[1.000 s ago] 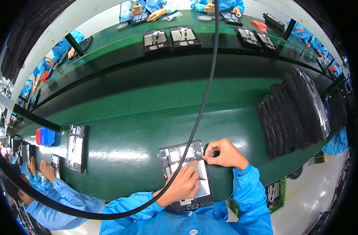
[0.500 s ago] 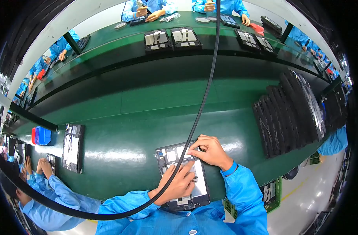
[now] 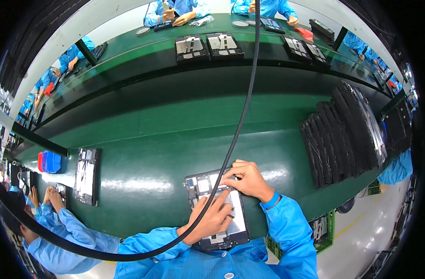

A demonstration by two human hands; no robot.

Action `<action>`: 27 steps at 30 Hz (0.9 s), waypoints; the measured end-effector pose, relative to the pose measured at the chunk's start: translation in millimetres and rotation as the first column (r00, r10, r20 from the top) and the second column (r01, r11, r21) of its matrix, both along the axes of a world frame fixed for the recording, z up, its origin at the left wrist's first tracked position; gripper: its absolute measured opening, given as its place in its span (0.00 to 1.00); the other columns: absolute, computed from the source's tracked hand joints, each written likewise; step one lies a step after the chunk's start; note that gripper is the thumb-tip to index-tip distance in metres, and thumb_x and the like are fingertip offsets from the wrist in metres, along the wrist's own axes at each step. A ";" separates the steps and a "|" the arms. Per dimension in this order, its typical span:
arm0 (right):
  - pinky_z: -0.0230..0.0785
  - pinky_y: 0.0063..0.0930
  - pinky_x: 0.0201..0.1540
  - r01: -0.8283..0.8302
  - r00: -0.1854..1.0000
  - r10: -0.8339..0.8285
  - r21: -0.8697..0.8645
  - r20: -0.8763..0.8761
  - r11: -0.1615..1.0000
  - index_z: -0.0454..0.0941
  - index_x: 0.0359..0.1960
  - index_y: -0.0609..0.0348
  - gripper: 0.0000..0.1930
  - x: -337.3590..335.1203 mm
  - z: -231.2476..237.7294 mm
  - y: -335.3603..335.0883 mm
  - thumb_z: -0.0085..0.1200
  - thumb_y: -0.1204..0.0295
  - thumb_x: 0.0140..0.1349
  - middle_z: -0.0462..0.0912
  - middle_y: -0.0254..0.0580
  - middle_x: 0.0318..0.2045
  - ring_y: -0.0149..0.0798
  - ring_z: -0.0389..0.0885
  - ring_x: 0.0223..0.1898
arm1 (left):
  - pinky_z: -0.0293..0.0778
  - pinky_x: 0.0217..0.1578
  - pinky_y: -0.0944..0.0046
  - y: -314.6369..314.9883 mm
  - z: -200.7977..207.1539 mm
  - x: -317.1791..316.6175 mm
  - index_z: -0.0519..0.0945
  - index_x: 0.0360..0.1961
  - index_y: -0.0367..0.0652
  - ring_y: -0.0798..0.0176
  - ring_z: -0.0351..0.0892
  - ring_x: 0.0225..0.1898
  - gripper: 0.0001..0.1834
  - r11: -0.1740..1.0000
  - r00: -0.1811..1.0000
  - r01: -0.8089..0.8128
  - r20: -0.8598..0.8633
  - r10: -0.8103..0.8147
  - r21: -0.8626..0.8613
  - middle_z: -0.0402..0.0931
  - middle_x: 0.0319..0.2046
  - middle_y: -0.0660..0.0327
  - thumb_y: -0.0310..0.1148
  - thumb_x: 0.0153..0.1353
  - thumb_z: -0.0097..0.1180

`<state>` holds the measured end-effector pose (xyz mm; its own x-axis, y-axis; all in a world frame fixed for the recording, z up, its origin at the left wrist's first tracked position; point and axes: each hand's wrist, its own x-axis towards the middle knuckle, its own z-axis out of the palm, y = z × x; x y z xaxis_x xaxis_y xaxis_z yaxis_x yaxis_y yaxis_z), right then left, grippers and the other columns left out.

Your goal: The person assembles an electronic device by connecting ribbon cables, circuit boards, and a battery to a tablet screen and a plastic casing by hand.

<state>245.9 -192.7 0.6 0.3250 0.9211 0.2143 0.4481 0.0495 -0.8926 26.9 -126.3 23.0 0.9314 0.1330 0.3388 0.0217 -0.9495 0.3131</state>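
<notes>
On the counter (image 3: pixel 147 149) before me: one opened flat device (image 3: pixel 239 217), black-framed with a pale panel inside, lies close to my body, a little tilted.
My left hand (image 3: pixel 214 218): it rests on the device, loosely spread, the index finger stretched toward the upper part; it does not clasp anything that I can see.
My right hand (image 3: pixel 250 180): thumb and index finger meet over the upper part of the device, just beside my left index fingertip; whether some small piece is between them, I cannot tell.
Black cable (image 3: pixel 243 111): it hangs in front of the view and crosses over my left hand and the device.
Left side: another opened device (image 3: pixel 86 177) lies on the counter, near a blue bin (image 3: pixel 53 162) and a red bin (image 3: pixel 40 161).
Right side: a leaning stack of black devices (image 3: pixel 335 144) stands well apart from my hands.
Shelf ahead: two opened devices (image 3: pixel 224 45) lie side by side.
Below the counter, right: a green crate (image 3: pixel 332 232) is on the floor.
</notes>
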 end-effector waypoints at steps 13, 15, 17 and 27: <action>0.67 0.28 0.35 -0.212 0.954 0.146 -0.245 -0.262 0.946 0.71 0.77 0.55 0.38 27.6 25.0 -28.5 0.65 0.83 0.64 0.74 0.31 0.23 0.26 0.72 0.28 | 0.77 0.40 0.54 4.6 -1.4 13.0 0.84 0.30 0.39 0.51 0.80 0.37 0.08 0.992 0.993 0.055 0.109 -0.043 -0.110 0.82 0.57 0.46 0.31 0.53 0.69; 0.69 0.27 0.34 -0.258 0.914 0.137 -0.286 -0.381 0.923 0.73 0.76 0.56 0.35 23.6 24.5 -27.0 0.64 0.83 0.65 0.74 0.31 0.25 0.25 0.74 0.28 | 0.77 0.39 0.54 3.9 -0.9 12.2 0.83 0.29 0.38 0.51 0.80 0.36 0.08 0.992 0.993 0.044 0.116 -0.030 -0.115 0.82 0.57 0.46 0.31 0.54 0.69; 0.69 0.26 0.32 -0.282 0.887 0.114 -0.329 -0.448 0.901 0.72 0.76 0.57 0.35 23.4 33.5 -23.4 0.65 0.83 0.65 0.74 0.31 0.25 0.25 0.76 0.27 | 0.77 0.39 0.54 4.4 -0.4 11.0 0.83 0.29 0.38 0.50 0.80 0.36 0.08 0.993 0.993 0.037 0.114 -0.023 -0.115 0.82 0.57 0.46 0.31 0.54 0.69; 0.72 0.24 0.27 -0.354 0.835 0.117 -0.363 -0.538 0.862 0.68 0.76 0.60 0.38 25.1 37.3 -23.0 0.73 0.79 0.66 0.76 0.30 0.26 0.26 0.81 0.26 | 0.77 0.40 0.54 3.6 -4.7 10.0 0.84 0.30 0.38 0.51 0.80 0.38 0.08 0.987 0.993 0.028 0.116 -0.010 -0.158 0.82 0.57 0.47 0.31 0.55 0.70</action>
